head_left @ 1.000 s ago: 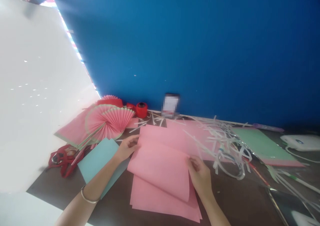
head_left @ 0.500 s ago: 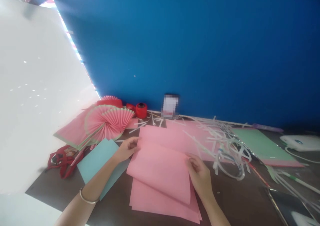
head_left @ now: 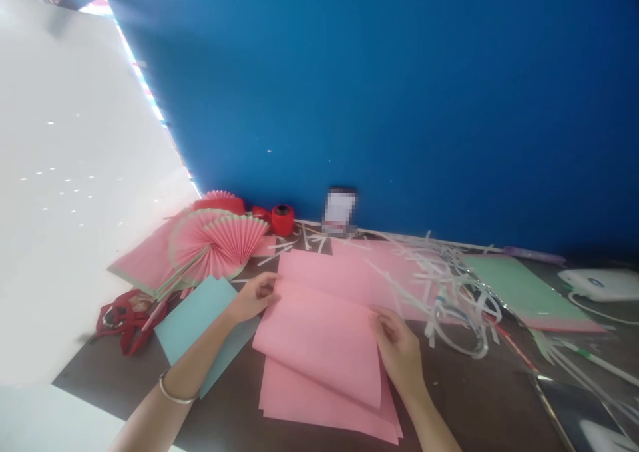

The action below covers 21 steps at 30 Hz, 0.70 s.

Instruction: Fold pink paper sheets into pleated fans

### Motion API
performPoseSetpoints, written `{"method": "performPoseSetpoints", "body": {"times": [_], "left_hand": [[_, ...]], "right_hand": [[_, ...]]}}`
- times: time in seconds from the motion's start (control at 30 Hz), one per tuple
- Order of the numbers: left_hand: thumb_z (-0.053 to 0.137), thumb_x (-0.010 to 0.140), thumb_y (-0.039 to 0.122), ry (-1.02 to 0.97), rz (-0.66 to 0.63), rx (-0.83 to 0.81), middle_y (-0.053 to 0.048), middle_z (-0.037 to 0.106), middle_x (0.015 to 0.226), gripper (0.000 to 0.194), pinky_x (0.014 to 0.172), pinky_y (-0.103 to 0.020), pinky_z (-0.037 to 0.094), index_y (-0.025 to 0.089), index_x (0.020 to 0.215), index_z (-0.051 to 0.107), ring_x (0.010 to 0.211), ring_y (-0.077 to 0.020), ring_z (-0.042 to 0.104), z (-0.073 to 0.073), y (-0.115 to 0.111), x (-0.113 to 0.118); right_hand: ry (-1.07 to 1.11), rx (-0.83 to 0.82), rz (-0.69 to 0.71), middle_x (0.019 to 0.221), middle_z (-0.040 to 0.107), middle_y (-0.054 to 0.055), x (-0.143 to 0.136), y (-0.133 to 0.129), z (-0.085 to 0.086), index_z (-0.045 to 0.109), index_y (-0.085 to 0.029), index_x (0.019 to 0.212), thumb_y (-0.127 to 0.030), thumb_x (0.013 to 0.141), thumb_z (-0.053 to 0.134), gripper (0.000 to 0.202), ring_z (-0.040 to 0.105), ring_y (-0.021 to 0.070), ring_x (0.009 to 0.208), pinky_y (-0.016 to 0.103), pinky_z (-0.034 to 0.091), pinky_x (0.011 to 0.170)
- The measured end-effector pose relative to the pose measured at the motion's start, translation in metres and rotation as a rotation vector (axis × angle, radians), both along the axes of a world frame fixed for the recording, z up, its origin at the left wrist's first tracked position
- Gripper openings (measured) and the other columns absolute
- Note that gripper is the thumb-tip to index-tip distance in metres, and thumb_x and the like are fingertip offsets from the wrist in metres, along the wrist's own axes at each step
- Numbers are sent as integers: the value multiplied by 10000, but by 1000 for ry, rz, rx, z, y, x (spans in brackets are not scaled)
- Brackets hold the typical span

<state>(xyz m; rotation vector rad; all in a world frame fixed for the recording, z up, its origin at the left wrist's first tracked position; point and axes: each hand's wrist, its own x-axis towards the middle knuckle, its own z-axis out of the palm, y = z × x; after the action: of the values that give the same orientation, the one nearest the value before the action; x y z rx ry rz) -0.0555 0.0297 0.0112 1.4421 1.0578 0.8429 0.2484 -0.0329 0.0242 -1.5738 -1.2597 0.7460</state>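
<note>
A sheet of pink paper (head_left: 319, 345) is curled back over itself, its near end lifted above more pink sheets (head_left: 324, 405) lying on the dark table. My left hand (head_left: 257, 297) pinches the sheet at its left edge, thumb and forefinger together. At the right edge of the same sheet, my right hand (head_left: 397, 342) grips it, the fingers bent and partly hidden. Blue paper (head_left: 200, 319) lies beneath and beside my left forearm. Pleated pink paper fans (head_left: 219, 245) with green edges rest to the left.
Curly white paper strips (head_left: 449, 285) are heaped to the right, over pink sheets. Beyond them are a green sheet (head_left: 529, 285) and a white device (head_left: 599, 283) with a cable. A red tape roll (head_left: 282, 221) stands by the blue wall (head_left: 374, 92). A phone (head_left: 579, 412) lies at front right.
</note>
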Motion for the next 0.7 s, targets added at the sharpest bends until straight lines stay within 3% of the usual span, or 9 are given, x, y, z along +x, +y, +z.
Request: {"method": "performPoseSetpoints", "body": {"times": [0.7], "left_hand": [[625,739,365,57,75,48,-50,625,887,361,719,-261,460,168,1033,553,808,-160,591,6,-1,4]], "right_hand": [[-24,24,-41,742,651,41,-1,-1,1,589,-179,856,-436,727,558,289,614,189,709,268,491,641]]}}
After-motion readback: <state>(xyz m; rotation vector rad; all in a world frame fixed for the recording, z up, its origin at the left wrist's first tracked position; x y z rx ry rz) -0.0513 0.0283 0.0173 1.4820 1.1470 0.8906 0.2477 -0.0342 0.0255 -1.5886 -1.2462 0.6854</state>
